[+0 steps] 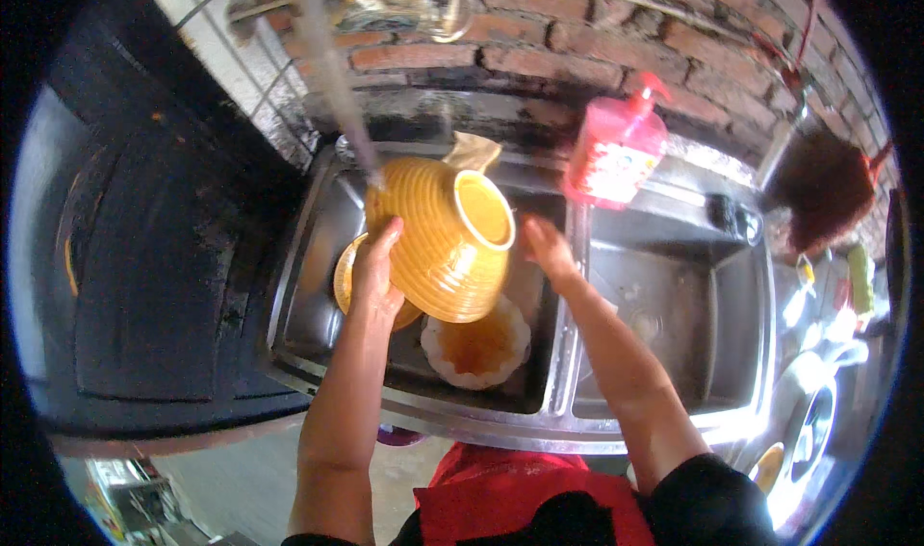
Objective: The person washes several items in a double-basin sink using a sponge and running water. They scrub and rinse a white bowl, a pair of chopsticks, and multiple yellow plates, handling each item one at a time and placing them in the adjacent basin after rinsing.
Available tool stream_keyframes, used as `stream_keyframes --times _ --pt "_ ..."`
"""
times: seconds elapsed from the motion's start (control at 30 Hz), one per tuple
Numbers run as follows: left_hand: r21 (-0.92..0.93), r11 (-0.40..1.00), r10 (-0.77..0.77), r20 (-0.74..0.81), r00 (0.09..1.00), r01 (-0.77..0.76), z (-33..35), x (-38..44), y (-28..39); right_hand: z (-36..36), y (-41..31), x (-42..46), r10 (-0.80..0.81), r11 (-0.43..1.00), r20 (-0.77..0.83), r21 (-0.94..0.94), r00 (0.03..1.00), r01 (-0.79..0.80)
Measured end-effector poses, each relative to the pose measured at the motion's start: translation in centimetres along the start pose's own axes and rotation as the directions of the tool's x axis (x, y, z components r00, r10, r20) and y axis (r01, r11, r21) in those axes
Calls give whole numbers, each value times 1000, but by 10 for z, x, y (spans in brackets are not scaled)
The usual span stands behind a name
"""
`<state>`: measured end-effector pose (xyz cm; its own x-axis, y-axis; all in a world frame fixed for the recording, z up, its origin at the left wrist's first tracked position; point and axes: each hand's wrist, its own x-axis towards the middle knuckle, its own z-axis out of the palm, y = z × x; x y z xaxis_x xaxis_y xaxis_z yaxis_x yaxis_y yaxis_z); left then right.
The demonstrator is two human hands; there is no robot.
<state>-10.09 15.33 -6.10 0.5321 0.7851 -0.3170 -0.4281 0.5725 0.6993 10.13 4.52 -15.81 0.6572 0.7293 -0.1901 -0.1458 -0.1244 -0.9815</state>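
Note:
My left hand [377, 268] grips a large yellow ribbed bowl [444, 239] above the left basin of a stainless steel double sink [563, 373]. The bowl is tipped on its side, its white-ringed foot facing right and up. Just right of that foot is my right hand [546, 249], blurred, with no object visible in it; whether its fingers are apart is unclear. Below the bowl, a white scalloped bowl [439, 362] with orange-brown liquid sits in the left basin. Another yellow dish [345, 275] is partly hidden behind my left hand.
A pink pump bottle [617, 149] stands at the sink's back, by the divider. A pale pipe or stream [336, 84] comes down to the yellow bowl. A brick wall [556, 41] rises behind. A dark wooden surface [151, 257] adjoins on the left; a dark brush-like object [819, 178] hangs at right.

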Motion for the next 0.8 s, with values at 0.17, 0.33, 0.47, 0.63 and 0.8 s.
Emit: stream_keyframes --times 0.17,0.33,0.47,0.63,0.8 --pt "221 973 93 -107 990 -67 11 9 -12 -132 41 2 -182 942 -318 -329 930 72" --pt "308 950 95 -165 982 -40 33 -13 -21 -196 178 -31 -3 485 -192 -858 981 -167" --pt "385 923 96 -226 969 -2 35 -21 -29 -178 194 -51 238 199 21 -980 971 -28" --pt "399 916 163 -267 950 -45 29 -20 -29 -173 223 -44 0 213 16 -977 1000 15" --pt "378 922 197 -281 939 -80 18 -22 -22 -185 215 -35 138 417 -153 -887 979 -198"
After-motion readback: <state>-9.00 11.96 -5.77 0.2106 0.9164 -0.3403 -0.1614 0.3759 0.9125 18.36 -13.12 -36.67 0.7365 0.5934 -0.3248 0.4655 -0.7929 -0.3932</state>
